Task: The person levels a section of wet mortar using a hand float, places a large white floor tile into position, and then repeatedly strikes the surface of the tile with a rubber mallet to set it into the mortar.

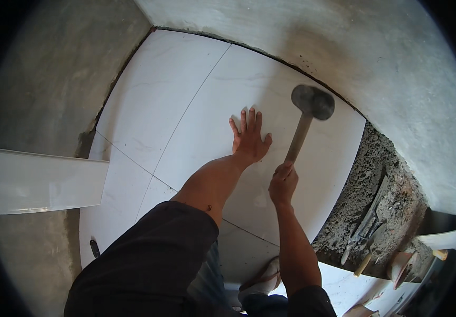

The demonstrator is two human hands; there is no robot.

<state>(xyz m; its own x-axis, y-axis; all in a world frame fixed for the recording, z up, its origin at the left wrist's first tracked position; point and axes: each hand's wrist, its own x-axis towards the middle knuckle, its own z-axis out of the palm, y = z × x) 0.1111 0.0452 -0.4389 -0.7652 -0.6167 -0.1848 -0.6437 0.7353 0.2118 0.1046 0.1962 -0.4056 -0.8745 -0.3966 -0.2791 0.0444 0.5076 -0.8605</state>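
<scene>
My left hand [250, 141] lies flat on a large white floor tile [207, 127], its fingers spread toward the far wall. My right hand [284, 184] is wrapped round the wooden handle of a rubber mallet [298, 138]. The mallet's dark head [312, 102] is over the far right part of the same tile, slightly blurred; I cannot tell whether it touches the surface. Thin dark joints part this tile from the white tiles to its left and nearer to me.
Rough grey mortar [352, 206] borders the tile on the right, with a trowel [368, 224] lying on it. Concrete walls [376, 63] rise at the back and left. A white panel [45, 180] juts in from the left. A small black tool [95, 248] lies at lower left.
</scene>
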